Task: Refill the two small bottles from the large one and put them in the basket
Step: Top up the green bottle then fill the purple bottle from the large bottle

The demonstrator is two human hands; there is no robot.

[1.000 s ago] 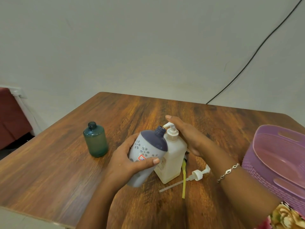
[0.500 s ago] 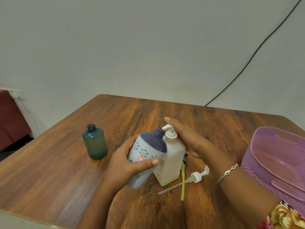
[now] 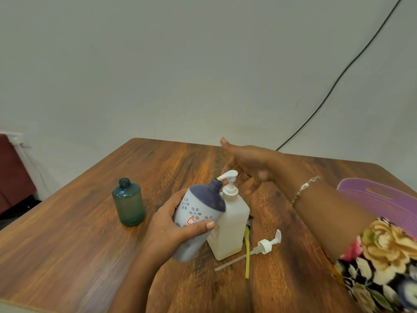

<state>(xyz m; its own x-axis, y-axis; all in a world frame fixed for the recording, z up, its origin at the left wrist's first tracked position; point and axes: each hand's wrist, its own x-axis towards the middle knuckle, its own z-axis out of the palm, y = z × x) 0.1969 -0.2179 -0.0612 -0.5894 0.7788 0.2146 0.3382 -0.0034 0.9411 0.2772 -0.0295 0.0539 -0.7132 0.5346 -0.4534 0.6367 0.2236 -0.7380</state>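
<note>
Fingers (image 3: 172, 203) of the left hand (image 3: 169, 231) are wrapped round the grey small bottle (image 3: 196, 213). They hold it tilted against the large bottle (image 3: 232, 227), with its open neck just under the pump spout (image 3: 228, 176). The right hand (image 3: 250, 162) was pressing down on that pump a moment ago. It has now lifted off and hovers behind the large bottle, fingers straight and spread, holding nothing, and the pump head has sprung back up. That reads as the end of one stroke. Whether more strokes are needed I cannot tell, since the grey bottle hides its level. The green small bottle (image 3: 129, 204) stands uncapped on the desk (image 3: 67, 256), well to the left of the large bottle. A loose pump (image 3: 267, 244) lies just to its right, and the basket (image 3: 383, 195) sits farther right.
</note>
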